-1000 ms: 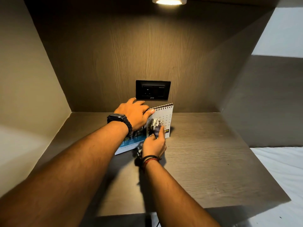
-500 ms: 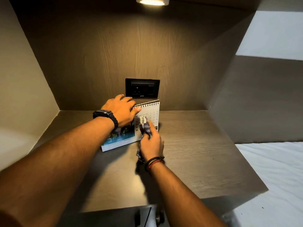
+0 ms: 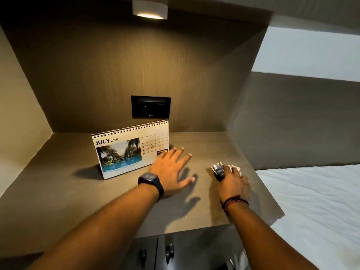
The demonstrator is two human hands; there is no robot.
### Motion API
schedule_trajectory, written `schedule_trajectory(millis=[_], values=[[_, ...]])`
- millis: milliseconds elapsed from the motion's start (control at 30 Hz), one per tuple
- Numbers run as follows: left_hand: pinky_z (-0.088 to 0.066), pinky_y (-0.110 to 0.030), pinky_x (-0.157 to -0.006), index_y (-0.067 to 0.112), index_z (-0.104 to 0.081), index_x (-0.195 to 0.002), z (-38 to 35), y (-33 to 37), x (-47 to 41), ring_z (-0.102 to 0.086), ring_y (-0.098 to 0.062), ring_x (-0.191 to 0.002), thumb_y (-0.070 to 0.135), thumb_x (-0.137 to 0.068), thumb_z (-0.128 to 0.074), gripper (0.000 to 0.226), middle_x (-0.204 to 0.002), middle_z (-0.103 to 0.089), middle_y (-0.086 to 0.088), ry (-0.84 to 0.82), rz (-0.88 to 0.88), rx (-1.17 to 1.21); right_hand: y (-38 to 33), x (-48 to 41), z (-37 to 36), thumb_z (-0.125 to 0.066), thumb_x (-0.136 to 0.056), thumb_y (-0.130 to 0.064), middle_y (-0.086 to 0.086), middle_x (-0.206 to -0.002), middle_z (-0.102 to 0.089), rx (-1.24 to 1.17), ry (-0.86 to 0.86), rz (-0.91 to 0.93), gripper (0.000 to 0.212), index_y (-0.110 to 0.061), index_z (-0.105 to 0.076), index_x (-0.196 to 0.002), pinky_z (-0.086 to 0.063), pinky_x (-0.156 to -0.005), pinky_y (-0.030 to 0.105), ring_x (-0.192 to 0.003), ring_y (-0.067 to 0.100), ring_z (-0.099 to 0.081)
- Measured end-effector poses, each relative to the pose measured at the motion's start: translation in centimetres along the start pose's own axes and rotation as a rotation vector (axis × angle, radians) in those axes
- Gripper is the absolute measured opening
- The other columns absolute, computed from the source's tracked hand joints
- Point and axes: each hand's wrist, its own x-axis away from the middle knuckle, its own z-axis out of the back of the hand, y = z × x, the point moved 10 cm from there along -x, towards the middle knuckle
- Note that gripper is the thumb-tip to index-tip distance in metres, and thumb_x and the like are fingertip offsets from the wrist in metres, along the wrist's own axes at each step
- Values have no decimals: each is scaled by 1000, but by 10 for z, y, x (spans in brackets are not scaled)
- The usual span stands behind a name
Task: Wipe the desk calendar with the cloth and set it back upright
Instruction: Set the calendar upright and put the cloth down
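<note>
The desk calendar [image 3: 124, 151] stands upright on the wooden shelf [image 3: 58, 191], spiral-bound at the top, showing a July page with a pool photo. My left hand [image 3: 171, 168], with a black watch on the wrist, hovers just right of the calendar's lower right corner, fingers spread and holding nothing. My right hand [image 3: 233, 184] rests on the shelf further right, closed over a crumpled blue-and-white cloth [image 3: 219, 169] that pokes out past my fingers.
A black socket plate [image 3: 151, 106] sits on the back wall behind the calendar. A ceiling lamp [image 3: 150, 9] shines above. Cupboard doors with dark knobs [image 3: 169, 252] lie below the shelf's front edge. A white bed [image 3: 315, 207] borders the right side.
My left hand has let go of the calendar's top and moved right. My right hand has carried the cloth off the calendar's face to the shelf's right side. The calendar now stands free.
</note>
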Motion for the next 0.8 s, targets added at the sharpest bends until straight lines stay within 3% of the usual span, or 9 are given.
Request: schedule_trajectory(millis=[100, 200, 400, 500, 600, 700, 800], values=[[-8, -46, -111, 31, -17, -144, -47, 18, 11, -12, -26, -139, 79, -75, -19, 84, -155, -15, -7, -145, 35, 40, 5, 7, -16, -35, -94, -14, 4, -154, -31, 36, -79, 45, 51, -33, -32, -141, -37, -105, 48, -131, 33, -37], [-10, -49, -111, 30, -19, -143, -74, 20, 21, -11, -26, -138, 82, -72, -18, 87, -155, -16, -7, -225, 67, 25, 3, 11, -25, -41, -92, -32, 6, -157, -25, 19, -97, 66, 51, -35, -29, -142, -33, -110, 52, -137, 33, -31], [-5, -49, -112, 34, -15, -143, -83, 13, 27, -5, -26, -139, 83, -71, -13, 87, -156, -13, -5, -187, 126, 51, 2, 7, -28, -34, -88, -54, 9, -157, -27, 95, -59, 51, 59, -33, -28, -142, -23, -114, 57, -141, 36, -25], [6, -47, -112, 33, -5, -145, -55, -15, 30, 9, -25, -140, 82, -73, -10, 87, -157, 3, -6, -10, 275, 48, -14, 5, -12, -28, -86, -63, 11, -159, -20, 64, 61, 52, 70, -28, -20, -147, -12, -116, 59, -147, 35, -13], [8, -46, -111, 31, -2, -146, -1, -63, 46, 13, -26, -140, 72, -80, -24, 81, -156, 7, -10, 334, 494, 79, -65, 1, 1, -34, -88, -58, 10, -160, -18, -126, 104, 173, 70, -23, -20, -147, -15, -116, 54, -147, 31, -15], [4, -47, -111, 29, -4, -147, 45, -120, 85, 5, -27, -141, 64, -77, -42, 87, -156, 2, -12, 677, 798, 237, -123, -6, 7, -49, -90, -44, 11, -159, -22, -534, 28, 208, 66, -18, -26, -147, -22, -117, 44, -146, 29, -21], [-6, -52, -110, 25, -4, -147, 65, -156, 118, -4, -31, -140, 62, -78, -44, 88, -156, -3, -13, 843, 991, 289, -171, -12, 3, -55, -89, -41, 9, -156, -30, -857, -122, 147, 68, -19, -25, -146, -28, -114, 42, -143, 29, -29]])
